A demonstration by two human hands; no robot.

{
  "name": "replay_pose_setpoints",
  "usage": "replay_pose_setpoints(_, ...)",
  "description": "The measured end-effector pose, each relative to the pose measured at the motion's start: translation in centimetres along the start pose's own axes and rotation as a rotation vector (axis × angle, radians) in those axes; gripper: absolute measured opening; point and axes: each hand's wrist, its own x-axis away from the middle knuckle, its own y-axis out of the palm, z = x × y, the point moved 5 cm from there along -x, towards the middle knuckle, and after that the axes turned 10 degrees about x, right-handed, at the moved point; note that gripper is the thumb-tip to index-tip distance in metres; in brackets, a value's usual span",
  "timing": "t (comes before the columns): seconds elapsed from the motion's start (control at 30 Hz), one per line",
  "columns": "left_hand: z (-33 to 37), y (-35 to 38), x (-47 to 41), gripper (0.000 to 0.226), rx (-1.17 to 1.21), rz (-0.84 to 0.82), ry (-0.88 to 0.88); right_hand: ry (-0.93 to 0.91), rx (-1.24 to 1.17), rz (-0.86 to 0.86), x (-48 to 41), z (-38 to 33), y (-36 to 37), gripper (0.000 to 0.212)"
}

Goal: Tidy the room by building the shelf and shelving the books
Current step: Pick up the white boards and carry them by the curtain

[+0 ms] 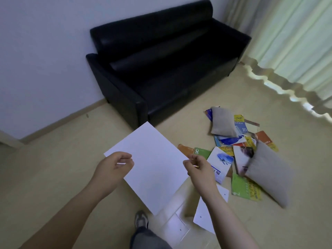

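Note:
I hold a large white shelf panel (152, 166) flat above the floor. My left hand (112, 168) grips its left edge, fingers curled over the top. My right hand (197, 168) grips its right edge. Two more white panels lie on the floor below: one with small holes (206, 212) under my right forearm, another (177, 225) nearer my feet. A heap of colourful books (233, 150) is scattered on the floor to the right of the panel.
A black sofa (161, 65) stands against the wall ahead. Two grey cushions (221, 123) (269, 173) lie on the book heap. Curtains (296, 42) hang on the right. My shoe (141, 219) shows at the bottom.

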Motion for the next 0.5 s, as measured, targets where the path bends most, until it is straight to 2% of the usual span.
replay_pose_setpoints(0.27, 3.2, -4.3, -8.4, 0.018, -0.067, -0.082, 0.037, 0.026, -0.028, 0.037, -3.4, -6.0, 4.9, 0.015)
replay_pose_setpoints(0.5, 4.4, -6.4, -14.7, 0.015, -0.115, -0.283, 0.073, 0.114, -0.018, 0.189, -3.9, -7.9, 7.8, 0.019)
